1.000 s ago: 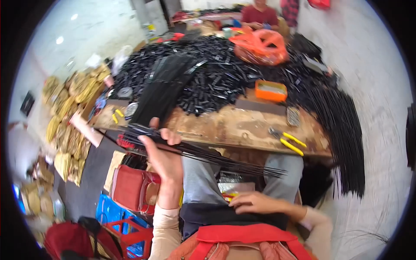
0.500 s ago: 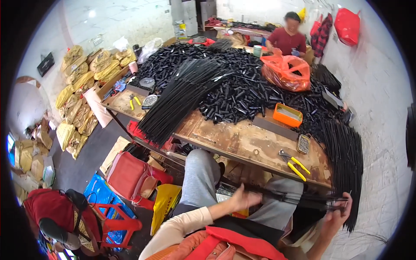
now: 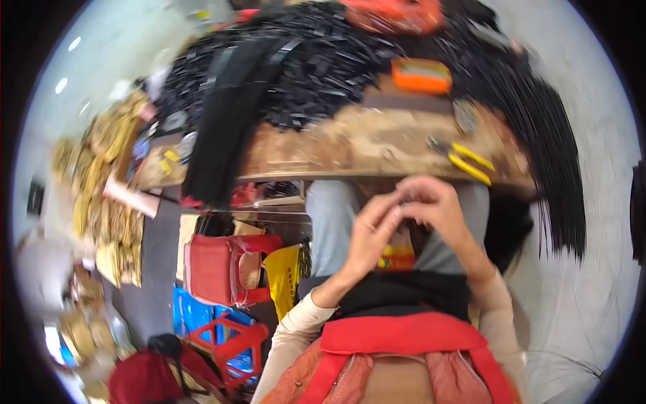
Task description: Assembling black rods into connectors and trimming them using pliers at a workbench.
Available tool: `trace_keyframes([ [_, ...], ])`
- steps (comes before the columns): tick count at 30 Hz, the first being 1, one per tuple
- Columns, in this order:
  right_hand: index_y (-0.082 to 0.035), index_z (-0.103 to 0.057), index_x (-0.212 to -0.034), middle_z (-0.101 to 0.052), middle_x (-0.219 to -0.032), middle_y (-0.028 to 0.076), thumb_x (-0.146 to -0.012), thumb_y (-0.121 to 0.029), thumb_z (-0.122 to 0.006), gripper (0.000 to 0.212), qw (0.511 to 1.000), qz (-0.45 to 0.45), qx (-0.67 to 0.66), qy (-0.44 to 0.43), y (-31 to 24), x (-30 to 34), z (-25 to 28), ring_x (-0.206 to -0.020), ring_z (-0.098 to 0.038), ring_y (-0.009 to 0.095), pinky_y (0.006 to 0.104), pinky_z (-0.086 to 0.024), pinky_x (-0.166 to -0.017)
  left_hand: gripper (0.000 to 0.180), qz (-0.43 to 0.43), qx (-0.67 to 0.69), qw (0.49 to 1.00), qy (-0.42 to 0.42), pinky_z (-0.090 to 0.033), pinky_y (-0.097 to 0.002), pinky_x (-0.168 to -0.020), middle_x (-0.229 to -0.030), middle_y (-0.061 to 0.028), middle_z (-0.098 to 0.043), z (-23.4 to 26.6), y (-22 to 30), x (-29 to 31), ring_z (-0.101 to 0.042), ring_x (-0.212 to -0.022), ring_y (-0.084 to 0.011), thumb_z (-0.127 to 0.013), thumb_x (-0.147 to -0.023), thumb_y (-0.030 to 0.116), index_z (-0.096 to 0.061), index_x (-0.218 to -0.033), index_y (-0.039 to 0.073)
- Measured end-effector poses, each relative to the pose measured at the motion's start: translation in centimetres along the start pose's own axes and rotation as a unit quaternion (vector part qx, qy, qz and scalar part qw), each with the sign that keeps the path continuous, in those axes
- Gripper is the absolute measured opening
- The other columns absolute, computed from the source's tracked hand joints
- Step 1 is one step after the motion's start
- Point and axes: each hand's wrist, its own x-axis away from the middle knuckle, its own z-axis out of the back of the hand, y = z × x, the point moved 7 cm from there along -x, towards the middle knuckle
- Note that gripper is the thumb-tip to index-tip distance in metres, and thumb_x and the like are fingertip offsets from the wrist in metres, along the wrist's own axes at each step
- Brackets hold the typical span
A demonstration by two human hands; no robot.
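Observation:
My left hand (image 3: 374, 230) and my right hand (image 3: 436, 205) meet above my lap, just in front of the table's near edge. Their fingertips are pinched together, and motion blurs them. Whatever lies between the fingers, if anything, is too small or hidden to name. Closest on the tabletop are yellow-handled pliers (image 3: 470, 160), to the right of my hands. Long thin black strips (image 3: 225, 114) lie in a bundle across the table at left. Another bundle of black strips (image 3: 555, 158) droops over the right edge. Small black pieces (image 3: 309, 81) are heaped behind.
The worn wooden table (image 3: 323, 149) carries an orange box (image 3: 422, 75), a small clear container (image 3: 465, 116) and a red plastic bag (image 3: 397, 13). To my left stand a red padded chair (image 3: 212, 269) and a red stool (image 3: 232, 347). Yellow sacks (image 3: 101, 202) are stacked by the wall.
My view has tilted down and shifted. My hands, earlier apart with dark strips stretched between them, have come together at the fingertips. Those strips no longer show between them.

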Motion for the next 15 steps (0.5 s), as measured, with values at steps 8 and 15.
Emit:
trace_keyframes([
  [8, -0.006, -0.063, -0.091, -0.057, -0.076, -0.005, -0.076, -0.005, -0.078, 0.020, 0.994, 0.017, -0.110, -0.005, 1.7, 0.2, 1.4, -0.070, -0.052, 0.002, 0.0170, -0.041, -0.063, 0.021, 0.052, 0.057, 0.997, -0.023, -0.049, -0.0218, -0.078, -0.097, -0.0047, -0.066, 0.1, -1.4, -1.6, -0.060, -0.087, -0.0084, -0.071, -0.085, 0.001, -0.067, -0.105, -0.002],
  [15, -0.005, -0.054, -0.077, -0.053, -0.081, 0.000, -0.075, 0.003, -0.075, 0.023, 0.989, 0.064, -0.132, -0.010, 1.7, 1.8, 0.4, -0.076, -0.051, 0.008, 0.0241, -0.042, -0.070, 0.014, 0.078, 0.143, 0.986, -0.020, -0.047, -0.0199, -0.068, -0.084, 0.0013, -0.060, -1.1, -1.0, 0.1, -0.055, -0.076, -0.0043, -0.072, -0.084, 0.001, -0.059, -0.088, 0.002],
])
